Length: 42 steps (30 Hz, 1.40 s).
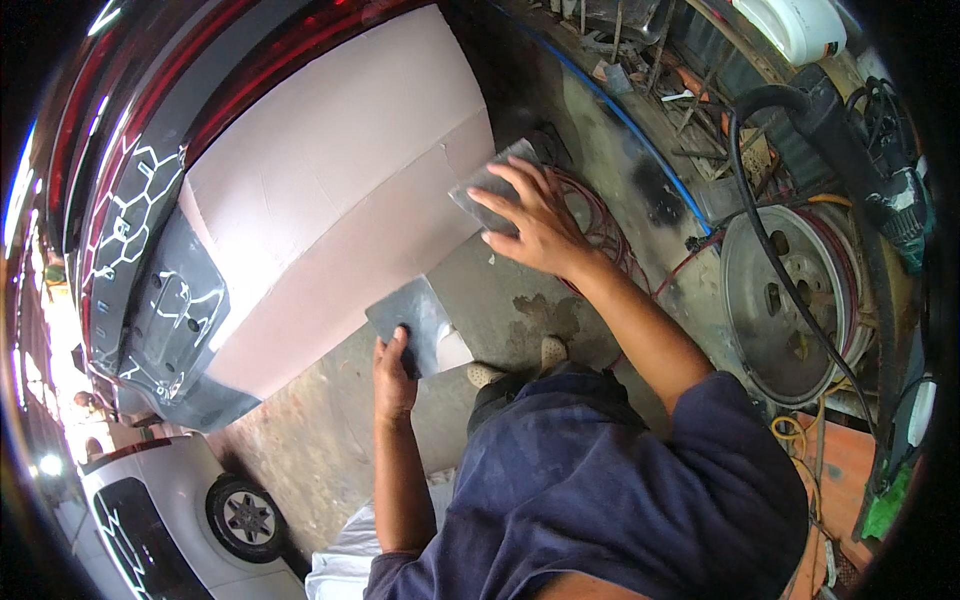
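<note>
In front of me is a car's rear end, its body panel coated in smooth pale pinkish filler, with a bare dark grey patch lower left. My left hand grips a thin grey plate, thumb on top; a pale smear of filler lies at its near right corner. Fingers of my right hand are spread over a flat grey spreader at the panel's right edge. Its far end lies partly under the fingers, and whether it touches the panel is hard to tell.
Red hose coils lie on the concrete floor just beyond my right hand. A blue hose runs along the right. A steel wheel rim and a power tool stand at far right. A white vehicle is at lower left.
</note>
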Motion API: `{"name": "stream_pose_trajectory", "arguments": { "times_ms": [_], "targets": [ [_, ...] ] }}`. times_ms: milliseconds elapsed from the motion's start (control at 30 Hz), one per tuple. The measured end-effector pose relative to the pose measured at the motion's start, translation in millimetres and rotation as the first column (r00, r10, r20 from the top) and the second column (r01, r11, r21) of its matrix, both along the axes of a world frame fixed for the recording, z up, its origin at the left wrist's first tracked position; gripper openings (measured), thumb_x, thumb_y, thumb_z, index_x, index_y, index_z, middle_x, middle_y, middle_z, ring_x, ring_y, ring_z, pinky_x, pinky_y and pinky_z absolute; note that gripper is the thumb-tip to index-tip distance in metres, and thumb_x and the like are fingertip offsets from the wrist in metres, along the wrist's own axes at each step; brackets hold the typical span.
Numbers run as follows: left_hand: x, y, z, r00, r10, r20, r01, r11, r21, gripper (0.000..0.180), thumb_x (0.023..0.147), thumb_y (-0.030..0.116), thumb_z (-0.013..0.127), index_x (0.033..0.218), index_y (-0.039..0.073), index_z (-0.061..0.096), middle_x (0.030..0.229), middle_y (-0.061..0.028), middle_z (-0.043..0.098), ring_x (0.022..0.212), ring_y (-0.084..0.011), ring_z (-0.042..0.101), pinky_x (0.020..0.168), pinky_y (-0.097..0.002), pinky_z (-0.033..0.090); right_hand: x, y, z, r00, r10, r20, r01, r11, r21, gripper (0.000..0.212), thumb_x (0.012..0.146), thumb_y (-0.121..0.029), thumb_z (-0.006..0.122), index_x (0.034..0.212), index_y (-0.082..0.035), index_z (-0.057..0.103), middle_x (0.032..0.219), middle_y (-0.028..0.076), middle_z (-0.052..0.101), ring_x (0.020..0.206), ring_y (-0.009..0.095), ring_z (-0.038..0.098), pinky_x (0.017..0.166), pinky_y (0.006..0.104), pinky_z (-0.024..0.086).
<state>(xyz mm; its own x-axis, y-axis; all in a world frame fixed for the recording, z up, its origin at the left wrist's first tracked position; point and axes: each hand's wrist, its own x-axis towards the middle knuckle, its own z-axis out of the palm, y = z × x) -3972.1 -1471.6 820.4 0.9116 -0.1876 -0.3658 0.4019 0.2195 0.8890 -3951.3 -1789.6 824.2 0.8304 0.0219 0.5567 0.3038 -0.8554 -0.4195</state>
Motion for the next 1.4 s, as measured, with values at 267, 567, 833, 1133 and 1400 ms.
{"name": "stream_pose_trajectory", "arguments": {
  "times_ms": [267, 567, 833, 1133, 1400],
  "targets": [
    [22, 8, -26, 0.996, -0.023, -0.092, 0.018, 0.998, -0.054, 0.039, 0.093, 0.022, 0.062, 0.127, 0.004, 0.057, 0.119, -0.0059, 0.065, 0.112, -0.0208, 0.062, 0.1, -0.0377, 0.047, 45, -12, 9, 0.994, -0.014, 0.107, 0.018, 0.999, -0.039, 0.058, 0.082, -0.033, 0.072, 0.138, -0.027, 0.06, 0.147, 0.01, 0.043, 0.141, 0.035, 0.033, 0.113, 0.0557, 0.027],
    [30, 12, -32, 0.997, -0.008, -0.078, 0.001, 0.996, -0.086, 0.044, 0.091, 0.023, 0.064, 0.129, 0.003, 0.055, 0.122, -0.0072, 0.063, 0.114, -0.0224, 0.061, 0.102, -0.0385, 0.045, 56, -8, 8, 0.993, -0.012, 0.114, 0.017, 0.999, -0.038, 0.059, 0.08, -0.033, 0.072, 0.138, -0.03, 0.06, 0.147, 0.008, 0.043, 0.14, 0.035, 0.034, 0.11, 0.0584, 0.029],
    [29, 16, -37, 0.997, -0.013, -0.075, 0.006, 0.997, -0.083, 0.055, 0.086, 0.03, 0.07, 0.13, 0.001, 0.055, 0.123, -0.0077, 0.063, 0.116, -0.0247, 0.06, 0.103, -0.0417, 0.045, 53, -10, -9, 0.997, 0.032, 0.069, -0.028, 0.998, -0.052, 0.066, 0.075, -0.027, 0.077, 0.138, -0.03, 0.058, 0.146, 0.008, 0.043, 0.14, 0.035, 0.034, 0.109, 0.0572, 0.03],
    [31, 17, -37, 0.997, -0.024, -0.077, 0.014, 0.993, -0.118, 0.051, 0.086, 0.028, 0.071, 0.128, 0.002, 0.057, 0.121, -0.0069, 0.064, 0.113, -0.0246, 0.062, 0.101, -0.0417, 0.047, 2, 0, -85, 0.993, 0.094, -0.068, -0.094, 0.995, 0.015, 0.07, 0.07, -0.023, 0.082, 0.136, -0.029, 0.059, 0.147, 0.007, 0.04, 0.141, 0.038, 0.029, 0.113, 0.0575, 0.031],
    [30, 16, -30, 0.997, -0.04, -0.071, 0.031, 0.991, -0.134, 0.054, 0.086, 0.028, 0.072, 0.132, 0.005, 0.055, 0.125, -0.005, 0.063, 0.119, -0.0242, 0.059, 0.105, -0.0423, 0.044, -4, -21, -34, 0.996, 0.047, -0.078, -0.044, 0.998, 0.043, 0.064, 0.077, -0.029, 0.078, 0.137, -0.024, 0.059, 0.148, 0.012, 0.039, 0.141, 0.038, 0.031, 0.114, 0.0555, 0.028]
  ]
}}
